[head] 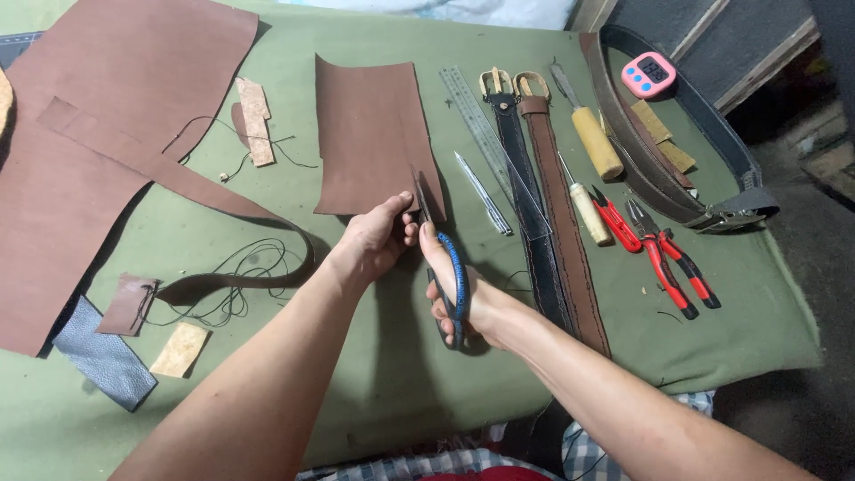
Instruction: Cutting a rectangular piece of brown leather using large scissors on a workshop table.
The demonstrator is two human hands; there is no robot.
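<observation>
The right hand (468, 298) is closed around blue scissors (443, 258), whose blades bite the bottom edge of a brown leather sheet (370, 134) in the middle of the green bench (392, 374). The left hand (378, 240) pinches that edge just beside the blades. The bench near the person is open. To the right lie two belts (543, 223), two red cutters (655, 249) and one pink timer (648, 74).

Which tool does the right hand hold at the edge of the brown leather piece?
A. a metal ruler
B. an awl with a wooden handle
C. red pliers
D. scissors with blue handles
D: the right hand grips the blue-handled scissors, their blades at the lower edge of the brown leather piece.
</observation>
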